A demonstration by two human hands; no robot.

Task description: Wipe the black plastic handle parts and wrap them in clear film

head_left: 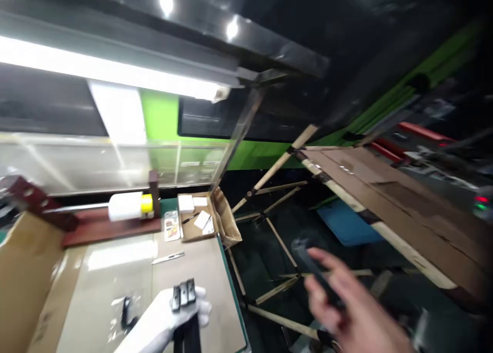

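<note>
My left hand (162,325), in a white glove, is low in the middle of the view and grips a black slotted part (184,294) with metal inserts. Its lower end is cut off by the frame. My right hand (352,304) is bare and blurred at the lower right, its fingers closed around a dark flat object (311,263). Beyond the glove, a small black item lies in a clear plastic bag (126,312) on a pale cutting mat (192,271). A craft knife (168,258) lies on the mat too.
A cardboard tray (196,219) holds white pieces behind the mat. A white and yellow roll (131,207) sits on a rod over a red wooden stand (111,227). At right, a slanted cardboard board (389,204) rests on a bamboo frame (265,250) above a blue mat (346,222).
</note>
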